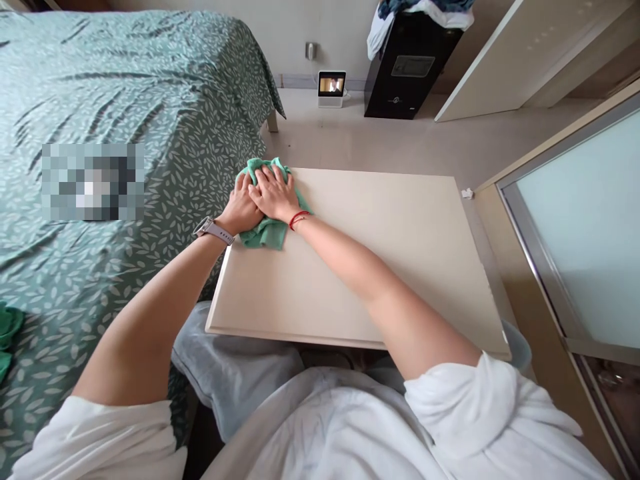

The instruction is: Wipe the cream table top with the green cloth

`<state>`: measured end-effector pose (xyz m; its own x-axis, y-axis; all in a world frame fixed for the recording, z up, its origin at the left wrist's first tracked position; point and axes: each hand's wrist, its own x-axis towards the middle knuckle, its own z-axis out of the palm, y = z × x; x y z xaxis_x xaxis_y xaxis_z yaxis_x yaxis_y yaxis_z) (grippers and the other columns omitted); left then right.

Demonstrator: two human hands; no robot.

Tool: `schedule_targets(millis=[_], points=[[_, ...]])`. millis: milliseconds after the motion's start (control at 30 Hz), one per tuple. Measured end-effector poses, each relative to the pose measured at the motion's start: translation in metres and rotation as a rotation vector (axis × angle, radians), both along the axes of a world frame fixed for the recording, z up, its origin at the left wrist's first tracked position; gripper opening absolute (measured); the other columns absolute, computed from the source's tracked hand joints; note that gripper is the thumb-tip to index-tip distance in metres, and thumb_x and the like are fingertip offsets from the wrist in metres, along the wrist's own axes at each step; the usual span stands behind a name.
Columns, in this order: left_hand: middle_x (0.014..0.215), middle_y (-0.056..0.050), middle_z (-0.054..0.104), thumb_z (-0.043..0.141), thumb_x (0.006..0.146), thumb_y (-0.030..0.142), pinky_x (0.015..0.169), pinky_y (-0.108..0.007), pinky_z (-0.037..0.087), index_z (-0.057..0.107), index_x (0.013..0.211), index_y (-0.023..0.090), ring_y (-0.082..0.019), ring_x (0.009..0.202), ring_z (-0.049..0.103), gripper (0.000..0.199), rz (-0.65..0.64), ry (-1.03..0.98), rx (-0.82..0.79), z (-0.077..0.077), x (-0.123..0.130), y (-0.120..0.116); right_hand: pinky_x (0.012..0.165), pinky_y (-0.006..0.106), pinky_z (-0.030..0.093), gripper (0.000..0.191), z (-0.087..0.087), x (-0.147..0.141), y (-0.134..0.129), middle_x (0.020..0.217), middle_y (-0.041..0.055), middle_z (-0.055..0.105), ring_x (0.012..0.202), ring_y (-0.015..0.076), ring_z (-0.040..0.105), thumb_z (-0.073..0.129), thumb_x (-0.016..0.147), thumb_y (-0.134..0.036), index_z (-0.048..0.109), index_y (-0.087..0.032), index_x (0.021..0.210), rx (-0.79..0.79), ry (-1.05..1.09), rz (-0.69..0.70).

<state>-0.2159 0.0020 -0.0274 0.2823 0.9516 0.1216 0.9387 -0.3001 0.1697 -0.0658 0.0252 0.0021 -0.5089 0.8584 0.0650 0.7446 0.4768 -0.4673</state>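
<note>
A green cloth (267,235) lies bunched on the far left corner of a cream tabletop (380,227), partly over its left edge. Both hands press down on the cloth from above. My left hand (241,207), with a watch at the wrist, rests on its left part with the fingers stretched forward. Over the middle of the cloth lies my right hand (276,193), its fingers spread and their tips touching or overlapping the left hand. A red bracelet circles the right wrist. Palms and the cloth beneath them are hidden.
On the left, a bed with a green leaf-patterned cover (165,133) stands close to the table. Beyond are a small screen (331,87) on the floor and a black cabinet (410,73) topped with clothes. A frosted-glass panel (590,220) borders the right side.
</note>
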Motion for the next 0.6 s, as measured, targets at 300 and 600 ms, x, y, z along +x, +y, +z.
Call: schedule_targets(millis=[300, 600], points=[[0.192, -0.014, 0.032, 0.041, 0.109, 0.038, 0.147, -0.065, 0.013, 0.043, 0.181, 0.017, -0.039, 0.179, 0.019, 0.075, 0.028, -0.069, -0.026, -0.004, -0.005, 0.022, 0.143, 0.070, 0.018, 0.057, -0.003, -0.004, 0.019, 0.187, 0.0160, 0.040, 0.177, 0.0365, 0.025, 0.046, 0.124, -0.035, 0.048, -0.006, 0.174, 0.025, 0.071, -0.003], [0.191, -0.017, 0.030, 0.046, 0.108, 0.045, 0.148, -0.064, 0.009, 0.042, 0.179, 0.012, -0.039, 0.181, 0.012, 0.079, -0.010, -0.070, -0.015, -0.010, -0.005, -0.062, 0.143, 0.072, 0.018, 0.062, -0.008, 0.007, -0.063, 0.188, 0.0187, 0.037, 0.178, 0.0376, 0.025, 0.046, 0.120, -0.034, 0.046, -0.011, 0.177, 0.051, -0.003, 0.020]])
